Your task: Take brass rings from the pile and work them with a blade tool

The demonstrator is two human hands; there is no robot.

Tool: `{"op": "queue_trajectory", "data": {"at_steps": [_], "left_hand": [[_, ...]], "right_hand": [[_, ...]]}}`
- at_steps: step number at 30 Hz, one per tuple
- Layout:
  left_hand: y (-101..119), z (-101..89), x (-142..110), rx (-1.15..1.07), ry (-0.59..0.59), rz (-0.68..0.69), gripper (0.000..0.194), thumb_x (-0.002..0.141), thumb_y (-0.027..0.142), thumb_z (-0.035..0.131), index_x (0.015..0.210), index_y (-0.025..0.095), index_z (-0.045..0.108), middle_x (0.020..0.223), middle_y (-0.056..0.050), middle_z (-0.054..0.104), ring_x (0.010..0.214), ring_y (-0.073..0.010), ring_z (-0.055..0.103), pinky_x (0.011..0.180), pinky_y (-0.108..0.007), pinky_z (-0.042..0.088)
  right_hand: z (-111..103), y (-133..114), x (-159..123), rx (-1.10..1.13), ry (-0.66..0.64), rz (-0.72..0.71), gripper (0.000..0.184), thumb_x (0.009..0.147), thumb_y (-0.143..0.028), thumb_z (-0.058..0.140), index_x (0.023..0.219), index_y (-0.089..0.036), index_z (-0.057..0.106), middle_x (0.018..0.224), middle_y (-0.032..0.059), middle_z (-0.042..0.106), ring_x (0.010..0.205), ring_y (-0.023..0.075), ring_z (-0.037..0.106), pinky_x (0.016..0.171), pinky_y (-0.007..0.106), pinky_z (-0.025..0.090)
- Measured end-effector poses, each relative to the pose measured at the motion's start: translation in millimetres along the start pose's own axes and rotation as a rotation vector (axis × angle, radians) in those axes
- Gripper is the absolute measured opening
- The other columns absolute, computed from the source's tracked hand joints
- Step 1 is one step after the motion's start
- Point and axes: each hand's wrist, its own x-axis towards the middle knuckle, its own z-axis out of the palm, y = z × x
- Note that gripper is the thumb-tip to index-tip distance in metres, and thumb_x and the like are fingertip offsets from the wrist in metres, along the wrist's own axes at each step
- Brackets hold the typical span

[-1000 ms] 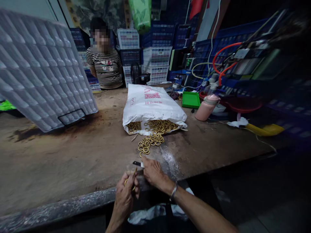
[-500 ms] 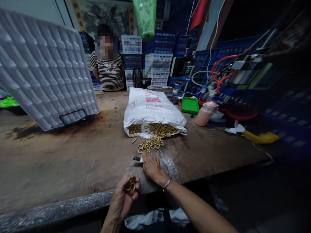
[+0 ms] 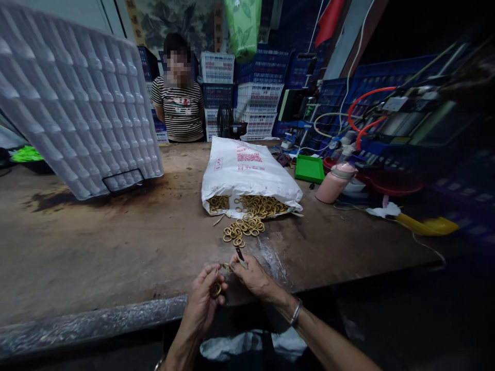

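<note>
The left hand [image 3: 204, 296] is curled shut around a few gold rings [image 3: 215, 289]; I cannot count them. The right hand [image 3: 253, 275] pinches one small dark tool [image 3: 240, 255] in its fingers, its tip pointing up. Both hands sit at the near edge of the worktop [image 3: 116, 247]. Just past them lies one loose pile of rings [image 3: 243, 230], too many to count. One white sack [image 3: 247, 170] spills more. One person in a striped shirt [image 3: 180, 108] stands across.

A pink flask [image 3: 333, 181] stands beside a green tray [image 3: 310, 168], white moulded sheet [image 3: 77, 98] opposite.
</note>
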Motion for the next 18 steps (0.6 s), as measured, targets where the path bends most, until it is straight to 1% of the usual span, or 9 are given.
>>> {"op": "queue_trajectory", "data": {"at_steps": [2,5,7,11,14,16,18], "left_hand": [[-4,1.2,1,0.053,-0.015,0.038,0.032,0.064,0.035,0.067,0.088,0.017,0.055,0.059,0.003,0.056,0.048,-0.0089,0.053,0.035,-0.015,0.034],[-8,2.7,1,0.105,-0.036,0.082,0.029,0.064,0.039,0.066,0.076,0.015,0.054,0.056,0.004,0.053,0.045,-0.0064,0.048,0.034,-0.014,0.032],[-8,3.9,0,0.162,-0.017,0.125,0.030,0.065,0.043,0.065,0.069,0.016,0.052,0.053,0.005,0.051,0.042,-0.0051,0.045,0.034,-0.014,0.031],[-10,6.2,-1,0.429,0.082,0.247,0.032,0.067,0.047,0.060,0.064,0.016,0.053,0.044,0.007,0.047,0.035,-0.0028,0.036,0.034,-0.014,0.028],[-12,5.5,-1,0.529,0.103,0.330,0.031,0.069,0.046,0.058,0.065,0.016,0.055,0.046,0.007,0.047,0.037,-0.0031,0.038,0.036,-0.014,0.029],[-13,3.5,0,0.521,0.079,0.277,0.030,0.069,0.046,0.058,0.069,0.016,0.055,0.049,0.006,0.049,0.038,-0.0043,0.041,0.035,-0.015,0.031],[-13,0.9,1,0.455,0.026,0.172,0.031,0.068,0.047,0.058,0.072,0.017,0.054,0.051,0.006,0.050,0.038,-0.0056,0.044,0.034,-0.015,0.031]], "right_hand": [[2,1,-3,0.097,-0.054,0.040,0.023,0.081,-0.039,0.041,0.073,-0.018,0.045,0.053,-0.0070,0.035,0.047,0.0064,0.032,0.046,0.018,0.027],[6,6,-3,0.228,-0.088,0.101,0.023,0.080,-0.041,0.042,0.073,-0.019,0.044,0.049,-0.0087,0.031,0.041,0.0057,0.027,0.040,0.018,0.023],[8,10,-2,0.273,-0.078,0.127,0.022,0.079,-0.040,0.044,0.073,-0.019,0.044,0.048,-0.0091,0.031,0.040,0.0054,0.025,0.039,0.018,0.022],[12,12,-1,0.222,-0.014,0.135,0.023,0.079,-0.040,0.045,0.072,-0.018,0.045,0.050,-0.0077,0.037,0.044,0.0055,0.029,0.041,0.017,0.024],[13,7,0,0.131,-0.005,0.142,0.025,0.080,-0.040,0.042,0.072,-0.017,0.047,0.051,-0.0066,0.040,0.046,0.0062,0.032,0.043,0.018,0.026],[13,2,0,0.052,0.020,0.128,0.022,0.079,-0.036,0.044,0.068,-0.017,0.047,0.053,-0.0061,0.041,0.049,0.0067,0.034,0.046,0.018,0.027],[13,-3,1,-0.043,0.068,0.088,0.019,0.077,-0.031,0.047,0.064,-0.017,0.047,0.055,-0.0058,0.041,0.053,0.0072,0.037,0.049,0.018,0.028]]}}
